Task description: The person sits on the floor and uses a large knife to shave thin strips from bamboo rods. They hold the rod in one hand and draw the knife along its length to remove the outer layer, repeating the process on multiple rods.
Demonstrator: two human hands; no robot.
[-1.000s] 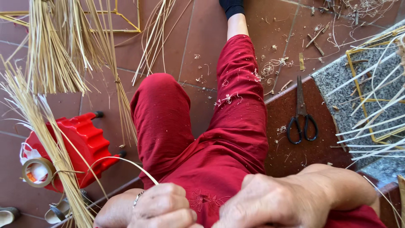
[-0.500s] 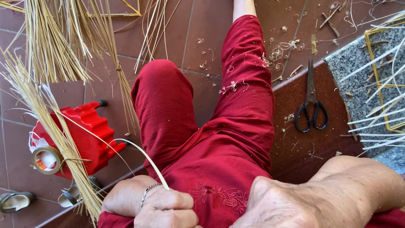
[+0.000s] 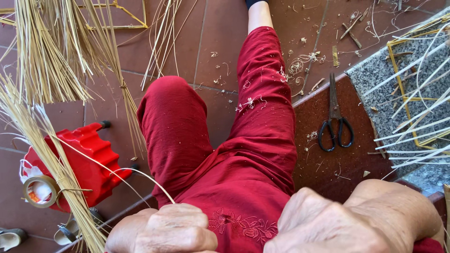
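While our left hand [image 3: 176, 229] closes in a fist on a thin pale straw strand [image 3: 140, 175] that arcs up and away to the left, our right hand [image 3: 328, 225] curls beside it low over the lap, its grasp hidden from us. Beyond the hands lie our red trousers [image 3: 243, 154], a red plastic stool [image 3: 84, 159] and tape roll [image 3: 40, 191] at left, straw bundles [image 3: 51, 56] on the tiles, and black scissors [image 3: 335, 126] on the brown ledge [image 3: 347, 164] at right.
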